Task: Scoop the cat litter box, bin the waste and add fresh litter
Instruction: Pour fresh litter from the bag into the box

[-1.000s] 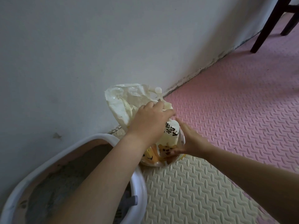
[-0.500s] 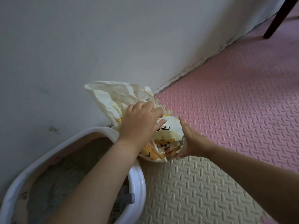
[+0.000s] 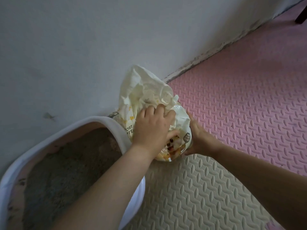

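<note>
Though crumpled, glossy litter bag (image 3: 144, 90), left hand (image 3: 152, 127) clutching its top, right hand (image 3: 200, 138) cupping its side.

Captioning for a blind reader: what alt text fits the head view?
The left hand grips the crumpled top of a cream litter bag while the right hand holds its side; a white litter box of grey litter sits beside it.

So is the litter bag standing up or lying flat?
Standing up. The litter bag rests on the mat, crumpled top rising against the wall.
</note>
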